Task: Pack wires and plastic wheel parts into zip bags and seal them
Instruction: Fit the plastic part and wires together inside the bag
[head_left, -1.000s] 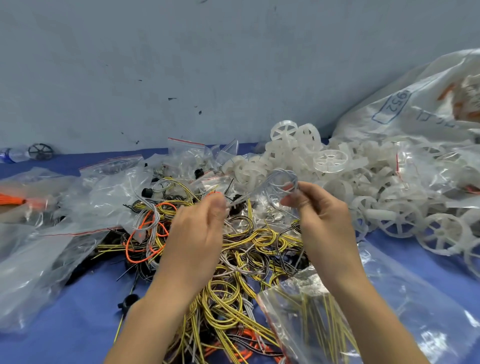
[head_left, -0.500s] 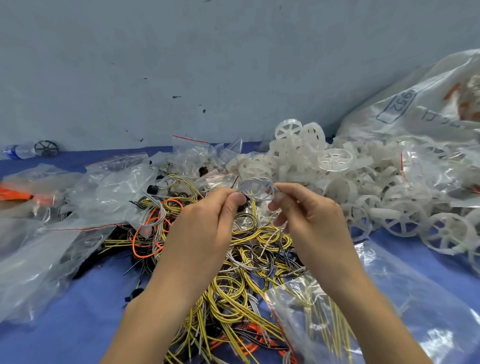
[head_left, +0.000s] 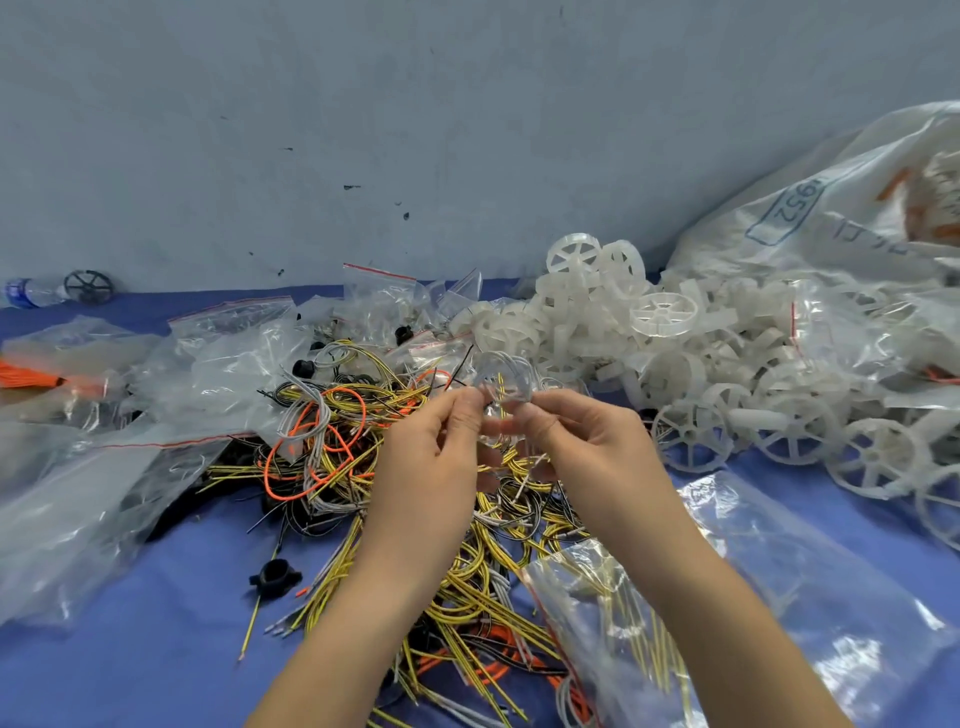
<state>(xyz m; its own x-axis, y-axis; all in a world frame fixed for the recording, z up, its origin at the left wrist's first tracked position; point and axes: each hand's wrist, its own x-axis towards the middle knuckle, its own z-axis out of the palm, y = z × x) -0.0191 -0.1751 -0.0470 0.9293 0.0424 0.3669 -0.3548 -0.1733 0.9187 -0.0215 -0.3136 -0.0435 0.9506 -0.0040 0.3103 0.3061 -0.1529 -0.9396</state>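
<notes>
Head view, left hand: we see the left hand (head_left: 431, 457) raised over the wire heap, thumb and forefinger pinched on the left edge of a small zip bag (head_left: 503, 387).
Head view, right hand: the right hand (head_left: 582, 447) mirrors it, thumb and forefinger pinched on the bag's right edge; the other fingers curl loosely below.
Small zip bag: clear, held between both hands above the heap, a coil of grey wire (head_left: 506, 369) showing inside. We cannot tell whether its seal is closed.
Wire heap: we note a tangle of yellow-black, orange and grey wires (head_left: 332, 447) on the blue table cover (head_left: 156, 597), under and between the forearms.
Plastic wheels: a white spoked pile (head_left: 675, 364) lies right of the hands, well apart from them.
Zip bags, left: loose clear bags (head_left: 104, 467) lie left of the heap, some red-edged.
Zip bag, near right: a larger bag holding yellow wires (head_left: 649, 623) lies under the right forearm.
Large sack: white printed plastic sack (head_left: 831, 208) at the far right against the wall.
Black part: small black ring piece (head_left: 274, 576) near the heap's left edge.
</notes>
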